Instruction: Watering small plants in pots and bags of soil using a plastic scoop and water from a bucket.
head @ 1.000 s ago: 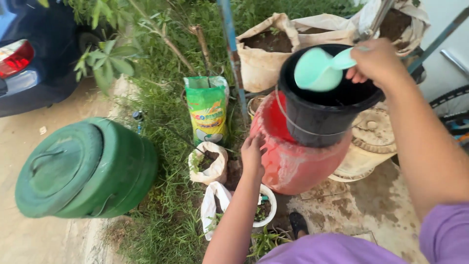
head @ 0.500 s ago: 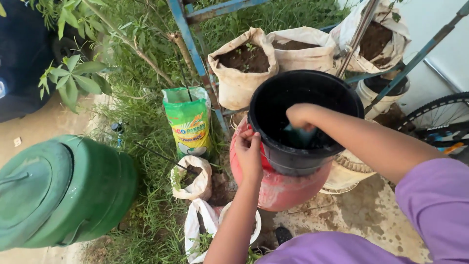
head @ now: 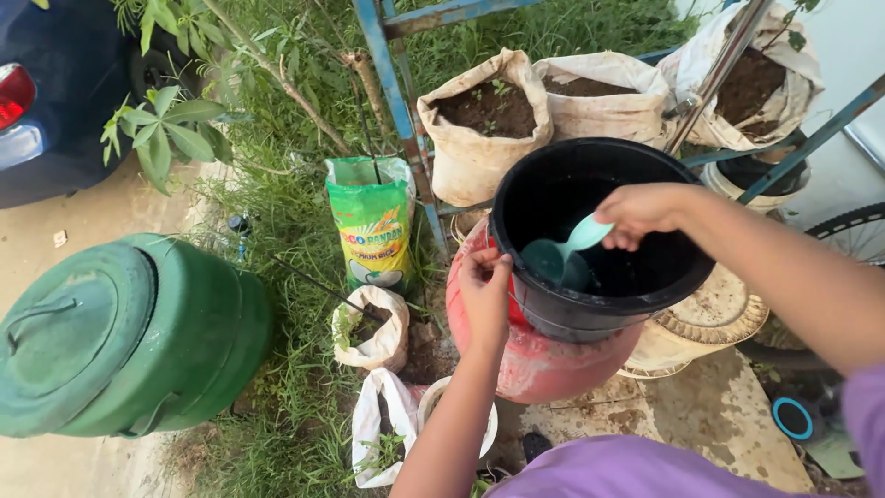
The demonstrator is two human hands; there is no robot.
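Observation:
A black bucket (head: 553, 189) sits on top of a red drum (head: 544, 360). My right hand (head: 641, 214) reaches over the bucket's mouth and grips the handle of a pale green scoop (head: 558, 254), whose bowl is down inside the bucket. My left hand (head: 485, 288) rests against the bucket's near left rim, fingers curled on its edge where it meets the drum.
A green lidded bin (head: 120, 337) lies at left. A green printed sack (head: 373, 221) and small white grow bags (head: 371, 330) stand in the grass. Soil-filled sacks (head: 484, 124) and a blue metal frame (head: 398, 92) are behind. A dark car (head: 46, 101) is at top left.
My right hand dipped the scoop from above the rim deep into the bucket, then raised it slightly so the scoop shows again. My left hand shifted up to the bucket's rim.

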